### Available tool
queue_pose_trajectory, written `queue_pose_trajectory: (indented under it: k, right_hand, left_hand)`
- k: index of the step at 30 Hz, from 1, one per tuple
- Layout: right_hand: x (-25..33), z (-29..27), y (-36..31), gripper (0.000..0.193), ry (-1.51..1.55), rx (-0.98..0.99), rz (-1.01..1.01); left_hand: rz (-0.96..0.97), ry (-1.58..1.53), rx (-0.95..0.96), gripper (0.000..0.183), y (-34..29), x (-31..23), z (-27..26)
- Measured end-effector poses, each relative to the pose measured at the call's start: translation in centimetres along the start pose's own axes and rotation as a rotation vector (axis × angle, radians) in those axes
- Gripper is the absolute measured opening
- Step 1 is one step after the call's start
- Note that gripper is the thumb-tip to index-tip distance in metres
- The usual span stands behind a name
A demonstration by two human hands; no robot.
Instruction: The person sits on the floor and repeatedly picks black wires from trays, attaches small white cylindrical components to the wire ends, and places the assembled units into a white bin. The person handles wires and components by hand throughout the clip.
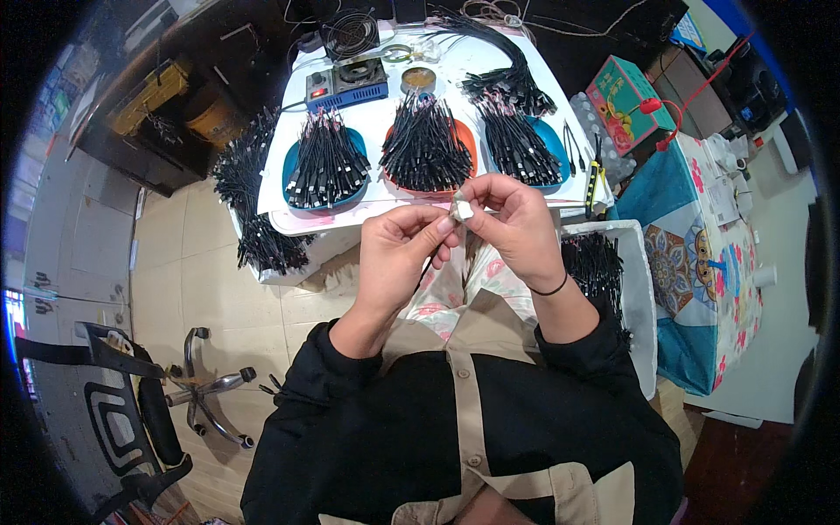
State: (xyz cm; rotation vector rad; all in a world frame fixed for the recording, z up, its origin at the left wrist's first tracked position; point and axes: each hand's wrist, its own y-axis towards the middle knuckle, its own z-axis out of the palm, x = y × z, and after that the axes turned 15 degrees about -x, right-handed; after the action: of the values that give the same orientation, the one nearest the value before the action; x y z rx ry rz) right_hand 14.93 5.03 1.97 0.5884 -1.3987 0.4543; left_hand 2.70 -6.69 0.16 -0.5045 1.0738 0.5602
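Close together over my lap, both hands work on one thin black cable (427, 269). My left hand (395, 254) pinches the cable near its upper end, and the rest hangs down below the fingers. Between the fingertips of my right hand (521, 226) is a small white piece (465, 210), held against the cable's end. Whether it is a connector or a scrap of cloth or paper cannot be made out. The fingers hide where cable and white piece meet. Just beyond the hands, an orange tray (472, 150) is heaped with black cables (426, 149).
Blue trays of cables, one left (360, 140) and one right (551, 136), flank the orange one on the white table (376, 197). Behind stand a blue heating device (359, 92) and a round tin (418, 80). A yellow-black cutter knife (593, 185) lies rightward, above a white bin (643, 302).
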Motion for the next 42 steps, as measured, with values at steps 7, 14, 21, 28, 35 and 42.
queue_pose_trajectory:
  k: [7, 14, 21, 28, 35, 42]
  right_hand:
    - [-0.4, 0.2, 0.2, 0.018, 0.074, 0.012, 0.077]
    - [-1.8, 1.6, -0.7, 0.018, 0.453, -0.052, 0.231]
    - [-3.2, 2.6, -1.1, 0.017, 0.542, -0.094, 0.253]
    - [-2.6, 2.3, -1.1, 0.020, 0.325, -0.054, 0.143]
    - [-2.7, 1.1, -0.1, 0.022, 0.560, 0.134, 0.553]
    - [-3.8, -1.2, 11.0, 0.018, -1.024, -0.226, -0.328]
  left_hand:
    - [-0.028, -0.031, 0.013, 0.010, 0.2, 0.4, -0.5]
    - [-0.122, -0.262, 0.047, 0.014, 0.1, 0.9, -0.7]
    - [-0.166, -0.361, 0.046, 0.013, 0.2, 1.4, -1.1]
    - [-0.098, -0.262, 0.005, 0.013, 0.2, 1.6, -1.4]
    - [0.014, -0.161, -0.032, 0.012, 0.0, 2.5, -1.6]
    - [0.007, -0.221, -0.116, 0.013, 0.7, 2.2, -2.3]
